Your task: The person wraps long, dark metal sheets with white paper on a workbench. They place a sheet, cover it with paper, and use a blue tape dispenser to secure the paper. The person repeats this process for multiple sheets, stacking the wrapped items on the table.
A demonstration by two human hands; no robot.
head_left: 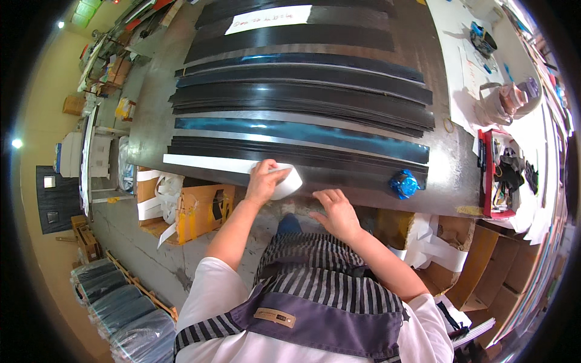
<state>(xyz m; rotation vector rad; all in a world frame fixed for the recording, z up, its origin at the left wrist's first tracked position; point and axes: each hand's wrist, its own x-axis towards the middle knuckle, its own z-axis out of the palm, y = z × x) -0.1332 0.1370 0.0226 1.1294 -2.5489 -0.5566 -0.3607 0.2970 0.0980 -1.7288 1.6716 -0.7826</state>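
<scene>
1. The white backing-paper strip (209,162) lies along the nearest long black sheet strip (339,158), at the near edge of the grey metal tabletop (451,181).
2. Our left hand (264,179) grips its curled end; our right hand (334,212) presses flat, open, steadying the edge.
3. Free room runs rightward toward the blue crumpled film ball (404,183).

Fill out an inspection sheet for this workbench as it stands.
Surface: dark metal table, glossy, mostly covered.
Job's things: long black strips laid in rows; white backing strip along the near edge, curling up at the left hand.
Clutter: blue crumpled wad; red tray of tools; tape rolls.
Hands: left hand grips the white strip's curled end; right hand rests flat on the table edge.
Cables: nothing seen.
Surroundings: cardboard boxes below; wrapped bundles on the floor.
</scene>
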